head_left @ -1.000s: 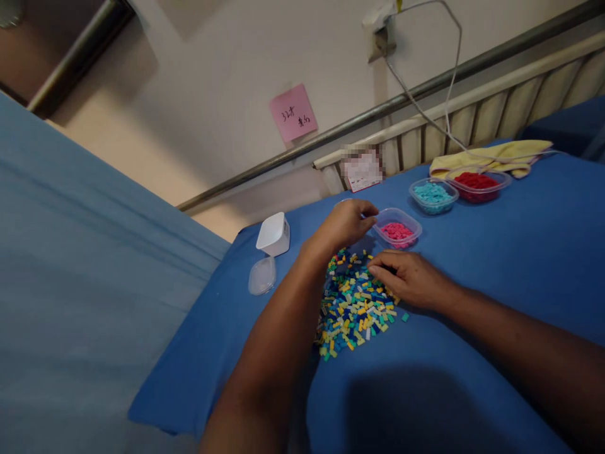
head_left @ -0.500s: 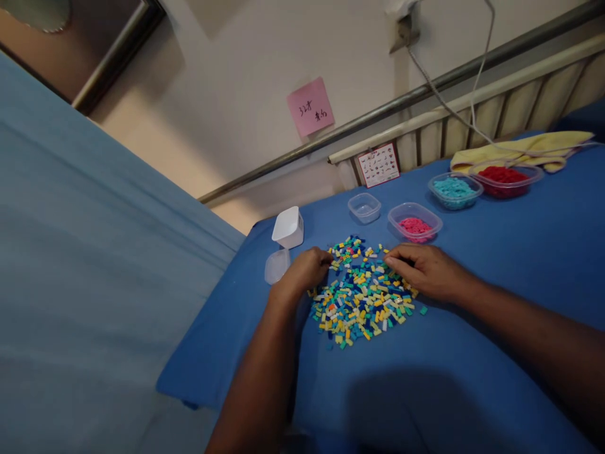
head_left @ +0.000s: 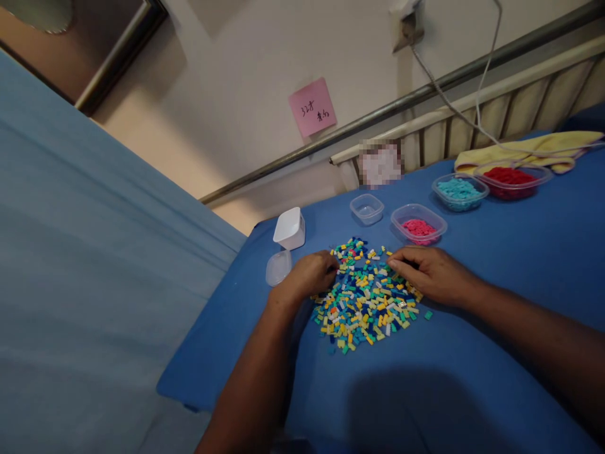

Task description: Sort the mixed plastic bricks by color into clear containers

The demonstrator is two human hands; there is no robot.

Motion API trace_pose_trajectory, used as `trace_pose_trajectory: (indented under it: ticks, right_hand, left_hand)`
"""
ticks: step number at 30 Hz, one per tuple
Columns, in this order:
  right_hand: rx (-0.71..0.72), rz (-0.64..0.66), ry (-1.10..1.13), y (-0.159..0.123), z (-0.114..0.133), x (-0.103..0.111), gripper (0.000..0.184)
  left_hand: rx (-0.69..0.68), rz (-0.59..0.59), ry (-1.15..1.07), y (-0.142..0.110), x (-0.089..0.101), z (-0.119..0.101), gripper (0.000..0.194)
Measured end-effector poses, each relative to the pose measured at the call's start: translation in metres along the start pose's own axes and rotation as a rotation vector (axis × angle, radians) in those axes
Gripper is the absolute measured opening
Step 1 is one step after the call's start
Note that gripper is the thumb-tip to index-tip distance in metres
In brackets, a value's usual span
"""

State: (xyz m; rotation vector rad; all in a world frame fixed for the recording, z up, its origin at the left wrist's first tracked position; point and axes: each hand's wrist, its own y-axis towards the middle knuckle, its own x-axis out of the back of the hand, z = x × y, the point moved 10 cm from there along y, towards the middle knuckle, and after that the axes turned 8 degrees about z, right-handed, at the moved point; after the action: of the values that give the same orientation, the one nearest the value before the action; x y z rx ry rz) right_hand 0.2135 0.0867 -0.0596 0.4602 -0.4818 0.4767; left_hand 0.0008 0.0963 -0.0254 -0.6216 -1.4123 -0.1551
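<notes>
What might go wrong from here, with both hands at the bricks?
The left hand is at the edge of the loose bricks, so a careless sweep could scatter some. The right hand is close to the open tub of pink pieces; a bump might tip it and mix the colours. One green brick lies apart from the main spread and could be overlooked.

From my end I could not tell whether the left hand (head_left: 309, 277) pinched anything, its inner side being turned from me, and the right hand (head_left: 432, 275) covered part of the small bricks (head_left: 363, 306), whose details escaped me. The card (head_left: 380, 166) was pixelated past reading; the view's edges cut off both forearms (head_left: 255, 369) and the white cable (head_left: 442, 94).
</notes>
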Motion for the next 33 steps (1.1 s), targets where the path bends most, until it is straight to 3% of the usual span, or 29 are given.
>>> trace_pose_trajectory:
  ticks: [3,9,11,18,23,28,33]
  right_hand:
    - [-0.003,0.008,0.002,0.000,0.000,0.000,0.035]
    - [-0.016,0.002,0.034,0.001,0.001,0.001,0.035]
    - [-0.022,0.007,0.034,0.001,0.001,0.001,0.035]
    - [-0.023,0.019,0.027,0.000,0.000,0.000,0.034]
    - [-0.008,0.000,0.024,0.000,0.000,0.001,0.031]
    - [0.004,-0.017,0.048,-0.001,0.000,0.002,0.030]
    - [-0.014,-0.021,0.049,-0.001,0.000,0.003,0.031]
  left_hand:
    - [0.020,-0.002,-0.032,0.001,0.002,0.004,0.023]
    - [0.314,-0.164,-0.189,-0.002,0.021,0.067,0.023]
    - [0.329,-0.163,-0.245,0.001,0.019,0.076,0.024]
    - [0.147,-0.054,-0.181,0.021,0.009,0.065,0.027]
    - [0.076,0.040,-0.089,0.027,0.002,0.070,0.027]
    - [-0.067,0.081,-0.020,0.037,0.002,0.056,0.023]
    - [-0.018,0.072,-0.083,0.037,0.006,0.061,0.024]
